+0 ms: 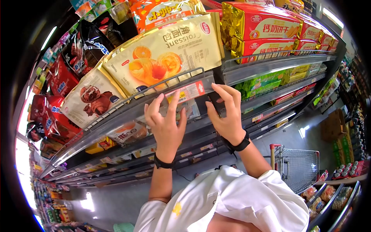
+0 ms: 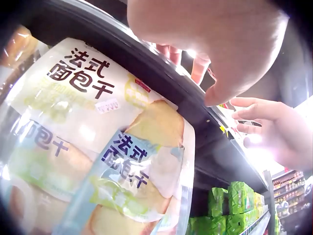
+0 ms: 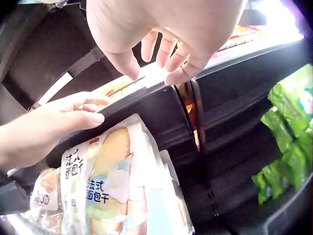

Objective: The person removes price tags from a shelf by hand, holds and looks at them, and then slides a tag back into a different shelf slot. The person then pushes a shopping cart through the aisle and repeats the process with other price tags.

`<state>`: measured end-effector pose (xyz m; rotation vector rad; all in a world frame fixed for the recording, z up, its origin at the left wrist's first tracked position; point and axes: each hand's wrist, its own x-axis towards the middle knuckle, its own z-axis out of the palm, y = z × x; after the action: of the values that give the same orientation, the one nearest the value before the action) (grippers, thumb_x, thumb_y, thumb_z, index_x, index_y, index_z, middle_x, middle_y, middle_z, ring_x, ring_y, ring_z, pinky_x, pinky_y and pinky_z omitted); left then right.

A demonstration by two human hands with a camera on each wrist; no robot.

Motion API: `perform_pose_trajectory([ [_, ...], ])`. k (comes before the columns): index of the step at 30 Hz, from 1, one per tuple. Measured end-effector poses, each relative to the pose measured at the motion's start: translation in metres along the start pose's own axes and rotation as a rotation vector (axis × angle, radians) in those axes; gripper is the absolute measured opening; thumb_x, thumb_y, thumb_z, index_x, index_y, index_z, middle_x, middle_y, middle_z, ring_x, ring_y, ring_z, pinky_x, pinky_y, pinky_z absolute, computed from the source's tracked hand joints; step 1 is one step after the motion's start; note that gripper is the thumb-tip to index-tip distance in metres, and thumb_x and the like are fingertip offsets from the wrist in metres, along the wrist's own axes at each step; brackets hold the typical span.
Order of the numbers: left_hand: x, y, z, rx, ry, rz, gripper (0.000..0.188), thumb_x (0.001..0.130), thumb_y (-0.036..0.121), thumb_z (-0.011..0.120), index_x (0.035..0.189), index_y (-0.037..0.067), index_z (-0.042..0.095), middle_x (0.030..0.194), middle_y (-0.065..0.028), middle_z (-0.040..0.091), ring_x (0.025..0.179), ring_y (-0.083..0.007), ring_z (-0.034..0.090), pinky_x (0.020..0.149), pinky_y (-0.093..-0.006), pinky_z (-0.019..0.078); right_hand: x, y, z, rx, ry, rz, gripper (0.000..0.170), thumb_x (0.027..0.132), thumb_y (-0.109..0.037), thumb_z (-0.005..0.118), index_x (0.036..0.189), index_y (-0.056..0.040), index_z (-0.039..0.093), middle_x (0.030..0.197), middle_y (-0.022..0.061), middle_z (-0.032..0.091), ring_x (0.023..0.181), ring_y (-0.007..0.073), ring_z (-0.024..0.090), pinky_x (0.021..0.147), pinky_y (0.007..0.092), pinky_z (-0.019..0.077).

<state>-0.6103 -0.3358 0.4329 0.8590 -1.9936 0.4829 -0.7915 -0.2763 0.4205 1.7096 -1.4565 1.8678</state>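
At the shelf's front edge, a price label point(image 1: 197, 88) with a red end and a white arrow sits in the clear strip. My left hand point(image 1: 166, 125) is at the label's left end, index fingertip over its yellow part, fingers loosely bent. Just past the red end is my right hand point(image 1: 227, 120), thumb and fingers spread apart at the shelf lip. Both hands appear without any item in them. Above the label stands a cream croissant bag point(image 1: 162, 54) behind a low wire guard point(image 1: 166, 83). Under the lip, white toast bags point(image 2: 93, 122) stand close below my left hand.
Red and gold biscuit packs point(image 1: 270, 29) fill the upper right shelf. Brown croissant bags point(image 1: 92, 96) and red bags point(image 1: 62, 120) stand at left. Green packs point(image 1: 262, 85) lie on the lower shelf. Behind at right is a shopping cart point(image 1: 297, 166) in the aisle.
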Motion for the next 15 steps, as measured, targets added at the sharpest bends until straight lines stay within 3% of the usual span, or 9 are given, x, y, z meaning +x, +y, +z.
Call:
perform_pose_trajectory([
  [6, -0.002, 0.005, -0.003, -0.098, -0.027, -0.011, 0.056, 0.084, 0.012, 0.076, 0.138, 0.018, 0.060, 0.142, -0.0168, 0.042, 0.135, -0.0358, 0.039, 0.116, -0.0579, 0.0288, -0.001, -0.004, 0.000, 0.024, 0.029, -0.009, 0.051, 0.081, 0.004, 0.074, 0.129, -0.0078, 0.063, 0.128, 0.0126, 0.060, 0.107, 0.0254, 0.054, 0.072, 0.0302, 0.0513],
  [8, -0.009, 0.008, -0.007, -0.210, 0.005, -0.007, 0.053, 0.084, 0.007, 0.076, 0.134, 0.014, 0.062, 0.140, -0.0182, 0.044, 0.134, -0.0359, 0.041, 0.115, -0.0557, 0.0305, -0.001, -0.010, -0.004, 0.023, 0.030, 0.000, 0.048, 0.080, 0.005, 0.074, 0.125, -0.0082, 0.065, 0.123, 0.0119, 0.062, 0.103, 0.0261, 0.057, 0.073, 0.0311, 0.0515],
  [9, -0.018, 0.010, -0.009, -0.286, 0.020, -0.019, 0.049, 0.084, 0.005, 0.075, 0.131, 0.012, 0.063, 0.139, -0.0186, 0.045, 0.133, -0.0357, 0.042, 0.114, -0.0543, 0.0319, -0.002, -0.013, -0.006, 0.021, 0.031, 0.003, 0.046, 0.079, 0.005, 0.074, 0.123, -0.0084, 0.067, 0.121, 0.0115, 0.063, 0.101, 0.0264, 0.058, 0.074, 0.0315, 0.0516],
  [11, -0.045, 0.011, -0.013, -0.439, 0.046, -0.041, 0.042, 0.084, 0.000, 0.073, 0.124, 0.008, 0.065, 0.136, -0.0193, 0.048, 0.131, -0.0352, 0.045, 0.111, -0.0514, 0.0346, -0.006, -0.010, -0.012, -0.036, 0.026, -0.196, 0.043, 0.078, 0.006, 0.074, 0.118, -0.0089, 0.068, 0.117, 0.0105, 0.065, 0.096, 0.0275, 0.060, 0.075, 0.0326, 0.0518],
  [12, -0.058, 0.010, -0.011, -0.461, 0.065, -0.043, 0.032, 0.084, -0.003, 0.070, 0.114, 0.005, 0.066, 0.134, -0.0195, 0.050, 0.125, -0.0355, 0.051, 0.102, -0.0452, 0.0434, -0.010, -0.009, -0.015, -0.065, 0.022, -0.292, 0.042, 0.077, 0.007, 0.073, 0.116, -0.0092, 0.069, 0.114, 0.0099, 0.066, 0.093, 0.0280, 0.061, 0.075, 0.0331, 0.0519],
  [14, -0.085, 0.009, -0.008, -0.671, -0.001, -0.177, 0.027, 0.085, -0.005, 0.069, 0.110, 0.005, 0.066, 0.123, -0.0195, 0.059, 0.112, -0.0345, 0.061, 0.092, -0.0404, 0.0503, -0.024, -0.010, -0.023, -0.094, -0.053, -0.230, 0.040, 0.075, 0.008, 0.074, 0.110, -0.0097, 0.070, 0.107, 0.0087, 0.067, 0.089, 0.0299, 0.063, 0.078, 0.0366, 0.0525],
  [15, -0.094, 0.004, -0.008, -0.674, -0.070, -0.155, 0.028, 0.085, -0.005, 0.069, 0.111, 0.005, 0.067, 0.120, -0.0178, 0.062, 0.107, -0.0339, 0.063, 0.090, -0.0397, 0.0514, -0.035, -0.005, -0.027, -0.112, -0.093, -0.188, 0.039, 0.075, 0.008, 0.074, 0.110, -0.0094, 0.070, 0.106, 0.0088, 0.066, 0.090, 0.0299, 0.063, 0.079, 0.0373, 0.0526],
])
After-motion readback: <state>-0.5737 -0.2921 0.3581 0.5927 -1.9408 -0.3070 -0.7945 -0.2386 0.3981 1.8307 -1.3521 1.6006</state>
